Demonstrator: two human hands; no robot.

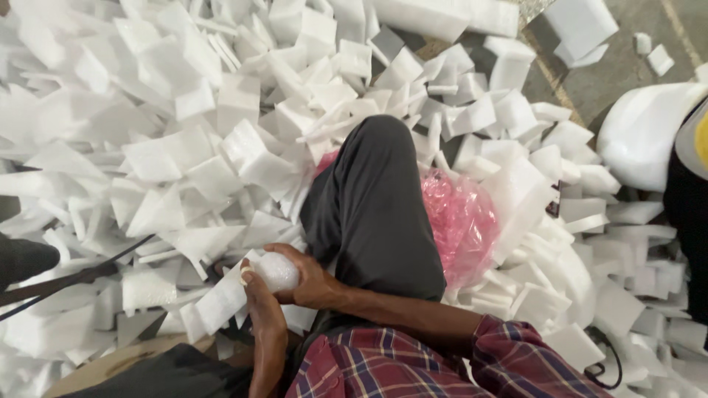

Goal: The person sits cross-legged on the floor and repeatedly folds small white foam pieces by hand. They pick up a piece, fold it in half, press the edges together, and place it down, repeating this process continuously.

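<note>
Both my hands meet low in the picture over a piece of white foam (276,271). My right hand (308,276) wraps the foam piece from the right, fingers curled around it. My left hand (258,298) presses its thumb against the same piece from the left and touches a flat foam slab (221,298) just beside it. My knee in dark grey trousers (372,199) rises behind the hands. My right sleeve is plaid red and blue (509,361).
A deep heap of white foam offcuts (184,125) covers the floor all around. A crumpled pink plastic bag (461,221) lies right of my knee. A dark cable (74,276) runs in from the left. Another person's dark clothing (689,214) shows at the right edge.
</note>
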